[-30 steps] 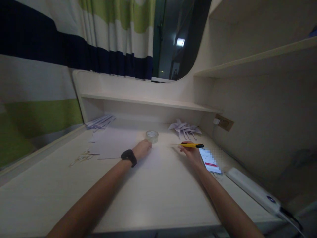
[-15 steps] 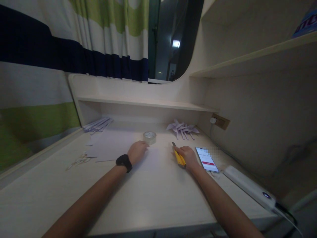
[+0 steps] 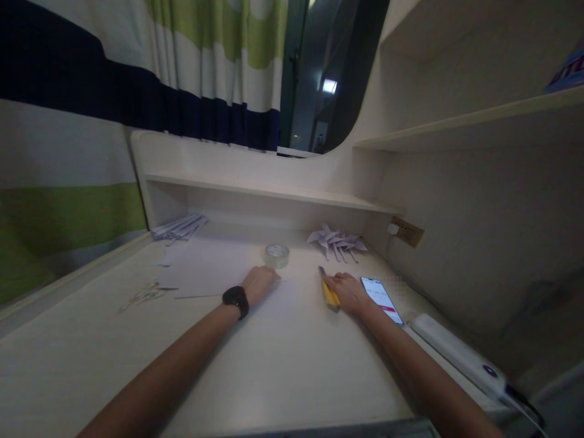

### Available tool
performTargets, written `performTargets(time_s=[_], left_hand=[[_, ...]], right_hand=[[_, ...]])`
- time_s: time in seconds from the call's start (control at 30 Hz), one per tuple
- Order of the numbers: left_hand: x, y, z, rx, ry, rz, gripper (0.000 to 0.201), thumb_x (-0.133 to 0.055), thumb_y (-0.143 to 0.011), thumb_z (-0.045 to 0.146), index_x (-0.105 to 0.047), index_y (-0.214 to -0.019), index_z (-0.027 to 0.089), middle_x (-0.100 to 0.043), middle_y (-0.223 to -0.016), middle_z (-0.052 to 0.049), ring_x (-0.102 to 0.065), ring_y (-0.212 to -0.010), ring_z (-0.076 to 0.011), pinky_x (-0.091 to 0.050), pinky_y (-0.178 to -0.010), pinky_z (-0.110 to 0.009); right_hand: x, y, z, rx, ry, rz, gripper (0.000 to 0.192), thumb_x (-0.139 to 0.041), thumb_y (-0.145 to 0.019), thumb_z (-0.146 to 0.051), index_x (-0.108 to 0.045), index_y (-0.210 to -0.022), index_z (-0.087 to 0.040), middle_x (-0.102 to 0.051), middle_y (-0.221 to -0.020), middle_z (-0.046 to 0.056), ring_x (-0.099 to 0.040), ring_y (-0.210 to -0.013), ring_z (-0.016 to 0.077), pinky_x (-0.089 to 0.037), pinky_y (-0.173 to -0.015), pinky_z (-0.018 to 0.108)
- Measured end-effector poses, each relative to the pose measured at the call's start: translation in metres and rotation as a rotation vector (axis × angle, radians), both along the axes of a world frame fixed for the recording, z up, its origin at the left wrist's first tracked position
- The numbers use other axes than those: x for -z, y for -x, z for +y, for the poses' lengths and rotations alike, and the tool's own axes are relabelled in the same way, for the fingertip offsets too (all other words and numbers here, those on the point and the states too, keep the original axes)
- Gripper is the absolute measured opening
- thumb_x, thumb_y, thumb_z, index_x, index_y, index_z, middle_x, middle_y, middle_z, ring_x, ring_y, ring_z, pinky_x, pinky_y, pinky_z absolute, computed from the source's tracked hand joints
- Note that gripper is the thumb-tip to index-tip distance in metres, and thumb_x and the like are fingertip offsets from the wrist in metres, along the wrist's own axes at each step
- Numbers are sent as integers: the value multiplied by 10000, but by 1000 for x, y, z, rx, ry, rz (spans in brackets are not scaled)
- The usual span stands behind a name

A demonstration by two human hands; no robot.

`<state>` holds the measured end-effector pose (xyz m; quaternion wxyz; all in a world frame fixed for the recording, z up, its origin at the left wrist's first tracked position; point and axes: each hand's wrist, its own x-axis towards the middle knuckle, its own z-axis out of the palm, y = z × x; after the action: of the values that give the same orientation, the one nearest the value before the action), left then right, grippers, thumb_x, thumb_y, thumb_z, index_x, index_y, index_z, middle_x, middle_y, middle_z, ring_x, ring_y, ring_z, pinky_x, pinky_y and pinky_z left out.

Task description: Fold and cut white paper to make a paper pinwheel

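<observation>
My left hand (image 3: 260, 285), with a black watch (image 3: 236, 301) on its wrist, is closed, its fingertips down at the edge of a pale piece of paper (image 3: 283, 292) that barely stands out from the desk. Just beyond those fingers sits a roll of clear tape (image 3: 277, 256). On the right, my right hand (image 3: 349, 292) has its fingers on a yellow utility knife (image 3: 330, 298), which lies low against the desktop with its grey tip pointing away from me. The palm side of both hands is hidden.
White paper pinwheels (image 3: 337, 242) lie at the back right. Paper strips (image 3: 180, 228), larger white sheets (image 3: 210, 258) and cotton swabs or thin sticks (image 3: 142, 296) are on the left. A lit phone (image 3: 381, 299) and a white power strip (image 3: 456, 347) lie right of my right arm.
My left hand has drawn slightly toward me and right, away from the tape roll. The knife sits lower and flatter under my right hand. The view has shifted a little.
</observation>
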<state>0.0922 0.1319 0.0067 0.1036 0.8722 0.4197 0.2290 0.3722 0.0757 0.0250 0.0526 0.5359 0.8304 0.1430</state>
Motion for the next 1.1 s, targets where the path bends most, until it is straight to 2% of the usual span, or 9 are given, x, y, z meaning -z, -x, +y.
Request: performTargets(time_s=[0.1, 0.2, 0.3, 0.47, 0.67, 0.77, 0.87, 0.93, 1.1], left_hand=[[-1, -7, -5, -68, -62, 47, 215, -502, -813, 156, -672, -943, 173, -661, -1002, -126, -565, -1022, -242, -380, -895, -328], [2, -8, -17, -153, -82, 90, 243, -459, -865, 241, -652, -985, 156, -653, -987, -147, -584, -973, -256, -395, -847, -341], [9, -7, -28, -153, -61, 103, 273, -497, -851, 337, -637, -1006, 161, -649, -969, -143, -592, -937, -272, -405, -800, -348], [16, -2, -31, -82, 68, 16, 379, -654, -724, 282, -603, -1081, 167, -637, -985, -110, -594, -912, -250, -411, -777, -314], [15, 8, -23, -21, 308, -187, 416, -647, -678, 199, -547, -1082, 187, -642, -785, -19, -603, -703, -173, -405, -608, -249], [9, 13, -20, -67, 368, -342, 360, -615, -694, 215, -541, -1042, 155, -635, -759, -20, -580, -655, -159, -397, -569, -243], [-2, 17, -21, -116, 429, -485, 207, -582, -718, 237, -594, -888, 120, -626, -744, -43, -560, -630, -155, -389, -554, -247], [-13, 20, -25, -86, 526, -577, 190, -546, -758, 281, -611, -800, 107, -618, -715, -54, -549, -600, -149, -382, -537, -249], [-33, 27, -36, 17, 608, -765, 241, -604, -750, 339, -619, -749, 99, -619, -729, -61, -548, -641, -143, -418, -576, -251]], right_hand=[[-3, -1, 3, -16, 20, -27, 308, -454, -805, -137, -512, -1108, -144, -660, -952, 119, -562, -928, 238, -348, -819, 322], [-5, -1, 7, -73, 23, -39, 335, -485, -778, -159, -501, -1113, -140, -650, -974, 123, -571, -934, 247, -355, -819, 330], [-8, -1, 11, -119, 45, -75, 388, -523, -750, -187, -487, -1133, -142, -647, -975, 128, -591, -926, 249, -364, -809, 329], [-12, 1, 16, -162, 56, -130, 435, -538, -741, -237, -474, -1162, -147, -651, -974, 135, -614, -908, 258, -384, -787, 331], [-13, 6, 22, -230, 25, -224, 376, -513, -774, -309, -493, -1106, -133, -661, -888, 139, -630, -834, 265, -400, -758, 349], [-13, 9, 24, -247, 16, -281, 349, -507, -779, -295, -501, -1083, -126, -658, -882, 146, -631, -799, 259, -403, -736, 351], [-12, 12, 23, -234, 22, -308, 326, -497, -791, -282, -506, -1073, -121, -656, -892, 155, -629, -788, 253, -404, -723, 346], [-11, 13, 23, -222, 23, -303, 327, -477, -807, -270, -497, -1096, -120, -656, -898, 155, -630, -794, 252, -403, -722, 347], [-8, 10, 22, -231, 37, -280, 372, -454, -831, -243, -461, -1185, -129, -649, -968, 146, -629, -818, 246, -400, -730, 345]])
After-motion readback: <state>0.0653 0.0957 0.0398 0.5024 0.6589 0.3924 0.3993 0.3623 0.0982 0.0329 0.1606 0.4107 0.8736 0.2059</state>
